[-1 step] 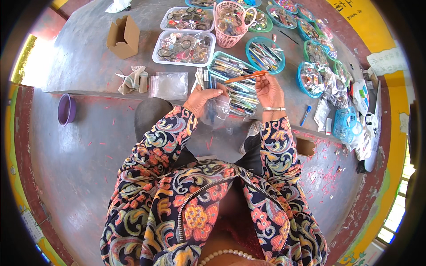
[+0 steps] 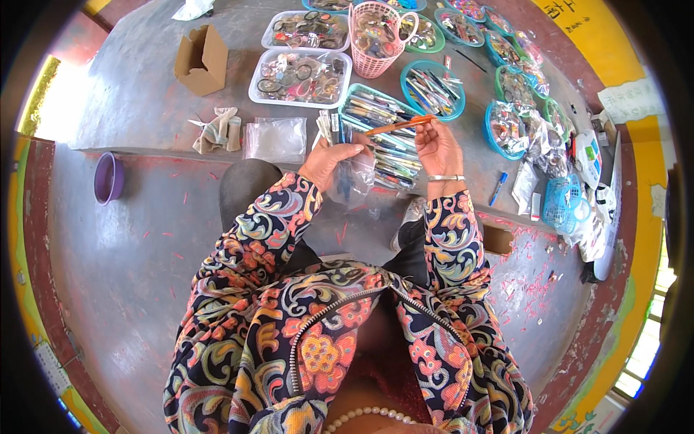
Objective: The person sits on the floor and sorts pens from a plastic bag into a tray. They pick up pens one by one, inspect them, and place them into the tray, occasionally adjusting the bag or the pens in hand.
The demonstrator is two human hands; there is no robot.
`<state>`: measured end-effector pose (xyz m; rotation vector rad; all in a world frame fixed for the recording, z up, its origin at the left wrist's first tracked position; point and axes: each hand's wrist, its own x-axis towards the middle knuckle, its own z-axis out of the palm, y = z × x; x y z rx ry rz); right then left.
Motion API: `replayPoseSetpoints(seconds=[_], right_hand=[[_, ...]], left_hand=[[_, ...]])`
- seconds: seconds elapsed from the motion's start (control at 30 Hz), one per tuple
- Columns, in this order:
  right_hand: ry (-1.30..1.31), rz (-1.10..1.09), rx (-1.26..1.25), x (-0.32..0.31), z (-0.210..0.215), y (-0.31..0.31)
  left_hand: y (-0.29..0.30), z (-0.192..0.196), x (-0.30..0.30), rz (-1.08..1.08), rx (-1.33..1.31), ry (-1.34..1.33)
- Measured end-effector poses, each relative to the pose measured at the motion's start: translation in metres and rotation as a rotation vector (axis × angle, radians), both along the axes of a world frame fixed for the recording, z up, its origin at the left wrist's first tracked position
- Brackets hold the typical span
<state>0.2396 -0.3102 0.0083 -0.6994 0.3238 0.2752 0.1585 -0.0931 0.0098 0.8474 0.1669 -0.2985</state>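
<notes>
The left hand (image 2: pixel 329 160) grips a clear plastic bag (image 2: pixel 356 181) that hangs below it over the edge of the grey tabletop (image 2: pixel 137 94), with a few pens standing up out of the fist. The right hand (image 2: pixel 436 145) pinches one end of an orange pen (image 2: pixel 397 126), which lies nearly level, tilted slightly up toward the right, and reaches across toward the left hand; a silver bangle (image 2: pixel 446 177) sits on that wrist. Both hands are over a rectangular tray of pens (image 2: pixel 387 134) with a teal rim. Beyond it are a round teal bowl of pens (image 2: pixel 432 88), a pink basket (image 2: pixel 376 32) and two white trays of small trinkets (image 2: pixel 300 76). To the left of the hands lies an empty clear bag (image 2: pixel 275 139), then a bundle of beige cloth (image 2: pixel 217 130) and an open cardboard box (image 2: pixel 201 59). A purple cup (image 2: pixel 108 177) stands well apart on the lower step at the left.
</notes>
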Motion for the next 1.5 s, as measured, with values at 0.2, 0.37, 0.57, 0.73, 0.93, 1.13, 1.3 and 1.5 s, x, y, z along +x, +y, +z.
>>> replayPoseSetpoints(seconds=[0.2, 0.37, 0.57, 0.73, 0.93, 1.13, 1.3, 1.5], right_hand=[[-0.042, 0.135, -0.032, -0.010, 0.009, 0.015], [-0.123, 0.229, -0.072, -0.011, 0.011, 0.019], [-0.146, 0.309, -0.171, -0.011, 0.008, 0.012], [-0.140, 0.287, -0.228, -0.012, 0.008, 0.013], [-0.148, 0.209, -0.241, -0.005, 0.001, 0.010], [0.046, -0.008, -0.359, 0.031, -0.060, 0.001], [0.208, -0.118, -0.429, 0.065, -0.126, 0.003], [0.326, -0.123, -0.494, 0.092, -0.154, 0.025]], left_hand=[[0.002, 0.008, 0.001, 0.098, -0.035, -0.024], [0.011, 0.000, 0.008, 0.179, -0.013, -0.051], [0.017, 0.001, 0.009, 0.252, -0.039, -0.090], [0.018, 0.000, 0.008, 0.244, -0.054, -0.090], [0.020, -0.003, 0.010, 0.302, -0.032, -0.016], [0.013, -0.017, 0.013, 0.373, -0.030, 0.194], [0.012, -0.024, 0.012, 0.344, 0.007, 0.168], [0.013, -0.013, 0.011, 0.294, -0.062, 0.149]])
